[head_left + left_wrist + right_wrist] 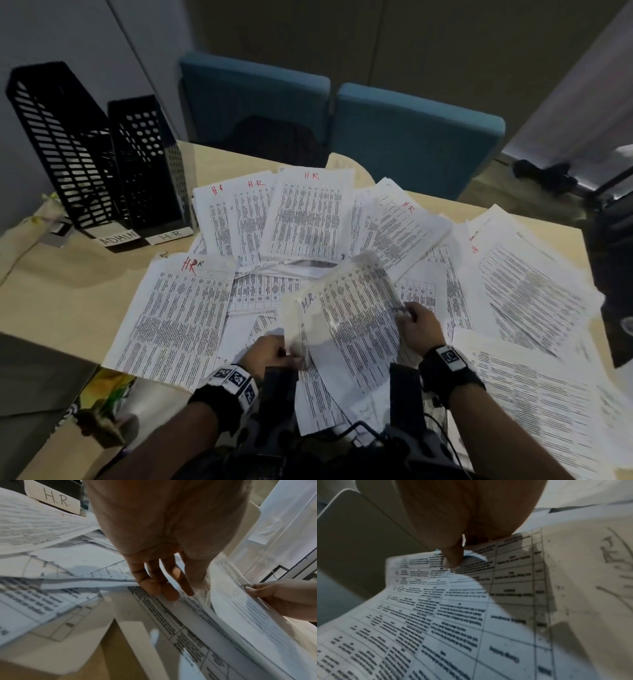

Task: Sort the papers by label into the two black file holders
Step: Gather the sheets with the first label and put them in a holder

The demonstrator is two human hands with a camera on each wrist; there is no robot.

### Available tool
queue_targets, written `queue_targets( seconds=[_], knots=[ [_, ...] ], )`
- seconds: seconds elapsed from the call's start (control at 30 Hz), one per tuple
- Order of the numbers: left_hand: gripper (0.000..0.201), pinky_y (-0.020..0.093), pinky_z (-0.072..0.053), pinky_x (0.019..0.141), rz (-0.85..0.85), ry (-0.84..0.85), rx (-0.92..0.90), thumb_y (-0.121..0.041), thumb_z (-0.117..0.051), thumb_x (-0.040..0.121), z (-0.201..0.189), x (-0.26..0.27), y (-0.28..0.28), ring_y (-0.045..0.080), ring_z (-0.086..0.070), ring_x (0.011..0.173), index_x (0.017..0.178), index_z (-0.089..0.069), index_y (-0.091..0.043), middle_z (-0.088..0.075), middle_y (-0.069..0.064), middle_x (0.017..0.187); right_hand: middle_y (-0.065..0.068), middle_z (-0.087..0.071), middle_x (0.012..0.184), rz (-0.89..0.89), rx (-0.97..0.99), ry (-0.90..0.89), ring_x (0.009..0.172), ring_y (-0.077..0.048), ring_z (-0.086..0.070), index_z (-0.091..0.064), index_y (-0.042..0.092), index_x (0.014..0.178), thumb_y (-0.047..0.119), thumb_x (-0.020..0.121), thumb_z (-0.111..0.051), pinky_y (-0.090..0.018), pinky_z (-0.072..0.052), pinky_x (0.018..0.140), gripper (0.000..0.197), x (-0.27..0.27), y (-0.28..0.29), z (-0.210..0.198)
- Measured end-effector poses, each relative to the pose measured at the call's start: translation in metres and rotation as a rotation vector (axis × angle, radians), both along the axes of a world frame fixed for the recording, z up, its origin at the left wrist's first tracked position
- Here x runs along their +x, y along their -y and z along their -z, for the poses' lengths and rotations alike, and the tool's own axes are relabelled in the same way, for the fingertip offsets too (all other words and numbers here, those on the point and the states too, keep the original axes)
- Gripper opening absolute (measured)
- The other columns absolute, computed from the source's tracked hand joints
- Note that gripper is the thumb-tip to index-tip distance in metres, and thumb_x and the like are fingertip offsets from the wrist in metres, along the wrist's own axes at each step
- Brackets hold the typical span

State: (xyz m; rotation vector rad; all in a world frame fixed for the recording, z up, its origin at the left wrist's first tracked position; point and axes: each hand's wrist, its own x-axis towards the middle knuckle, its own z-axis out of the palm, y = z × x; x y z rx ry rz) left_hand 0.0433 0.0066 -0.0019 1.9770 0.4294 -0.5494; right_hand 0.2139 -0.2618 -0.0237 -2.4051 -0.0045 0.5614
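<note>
- Papers (pixel 308 219) cover the table (pixel 68 287); head view: we lift an HR sheet (pixel 356 308), left hand (pixel 274 353) and right hand (pixel 419 329) pinching its edges. HR holder (pixel 150 164) stands far-left beside the ADMIN holder (pixel 61 150) — wrong slot possible.
- Left wrist: fingers (pixel 149 585) near loose sheets below; could drag extras.
- Right wrist: thumb (pixel 453 558) pinches a curling edge; may slip.

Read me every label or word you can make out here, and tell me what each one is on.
"ADMIN": tag on the left file holder.
"HR": tag on the right file holder.
"H.R.": held paper, gripped by the left hand and right hand.
"HR", red: loose sheets.
Printed tables: too blurred to read.
</note>
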Motion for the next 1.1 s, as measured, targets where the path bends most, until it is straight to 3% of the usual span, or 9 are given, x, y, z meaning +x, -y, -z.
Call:
queue_targets(
  seconds=[0.13,0.2,0.3,0.4,0.5,0.6,0.87,1.0,1.1],
  knots=[
    [0.021,0.028,-0.056,0.078,-0.108,0.047,-0.056,-0.025,-0.072,0.074,0.008,-0.002,-0.001,0.010,-0.069,0.082,0.088,-0.075,-0.011,-0.072,0.003,0.093,-0.003,-0.057,0.099,-0.048,0.008,-0.101,0.099,-0.028,-0.058,-0.056,0.008,0.110,0.026,0.094,-0.055,-0.031,-0.042,0.081,0.024,0.001,-0.012,0.006],
    [0.011,0.018,-0.052,0.073,-0.172,0.107,-0.060,-0.005,-0.069,0.079,0.004,0.000,0.002,0.003,-0.067,0.077,0.079,-0.076,-0.013,-0.071,-0.006,0.081,0.001,-0.051,0.112,-0.045,0.088,-0.156,0.106,-0.022,-0.054,-0.047,0.011,0.125,0.031,0.091,-0.061,-0.032,-0.043,0.085,0.041,0.000,-0.021,0.004],
    [0.043,0.004,-0.040,0.063,-0.156,0.214,0.014,0.006,-0.067,0.080,-0.001,0.005,0.002,-0.015,-0.059,0.066,0.065,-0.071,-0.035,-0.066,-0.025,0.064,-0.007,-0.064,0.111,-0.046,0.119,-0.106,0.096,-0.024,-0.062,-0.048,0.015,0.129,0.031,0.088,-0.066,-0.033,-0.050,0.081,0.048,0.000,-0.030,-0.001],
    [0.010,0.015,-0.044,0.078,-0.088,0.272,0.260,-0.033,-0.067,0.085,0.003,0.010,-0.006,0.001,-0.063,0.092,0.089,-0.075,-0.034,-0.066,-0.022,0.095,-0.008,-0.067,0.095,-0.042,0.107,0.052,0.082,-0.025,-0.061,-0.059,0.011,0.115,0.023,0.090,-0.062,-0.031,-0.045,0.072,0.028,0.008,-0.029,-0.012],
    [0.060,0.039,-0.040,0.100,-0.088,0.004,0.521,-0.062,-0.059,0.082,0.014,0.001,-0.019,0.018,-0.042,0.122,0.132,-0.050,-0.030,-0.044,-0.010,0.130,-0.011,-0.068,0.095,0.011,0.124,0.120,0.086,-0.029,-0.063,-0.060,0.011,0.100,0.021,0.092,-0.057,-0.036,-0.049,0.075,0.013,0.024,-0.015,-0.018],
    [0.082,0.042,-0.038,0.104,-0.040,-0.165,0.433,-0.050,-0.070,0.078,0.017,-0.003,-0.020,0.028,-0.040,0.128,0.144,-0.033,-0.021,-0.037,0.006,0.141,-0.013,-0.068,0.102,-0.055,0.038,0.074,0.092,-0.032,-0.062,-0.058,0.013,0.101,0.018,0.093,-0.055,-0.039,-0.049,0.080,0.010,0.037,0.005,-0.017],
    [0.014,0.007,-0.038,0.053,-0.443,0.052,0.198,-0.009,-0.067,0.085,0.013,0.004,-0.017,0.010,-0.058,0.067,0.093,-0.067,-0.022,-0.068,0.003,0.091,-0.018,-0.060,0.105,-0.372,-0.063,-0.058,0.097,-0.035,-0.058,-0.058,0.002,0.104,0.007,0.092,-0.052,-0.038,-0.046,0.080,0.014,0.015,-0.006,-0.009],
    [0.011,0.030,-0.046,0.074,-0.489,0.161,0.157,-0.012,-0.063,0.087,0.007,0.011,-0.019,0.016,-0.056,0.081,0.093,-0.068,-0.020,-0.062,0.000,0.089,-0.015,-0.063,0.110,-0.295,-0.055,-0.051,0.101,-0.032,-0.059,-0.055,0.003,0.112,0.009,0.094,-0.049,-0.036,-0.046,0.083,0.019,0.004,-0.030,-0.004],
    [0.010,0.030,-0.049,0.078,-0.499,0.188,0.214,-0.013,-0.057,0.089,0.008,0.020,-0.020,0.017,-0.058,0.084,0.082,-0.062,-0.019,-0.062,0.005,0.090,-0.017,-0.058,0.116,-0.315,-0.147,0.027,0.106,-0.033,-0.053,-0.055,0.001,0.114,0.012,0.092,-0.050,-0.037,-0.044,0.087,0.025,0.002,-0.036,-0.002]
  ],
)
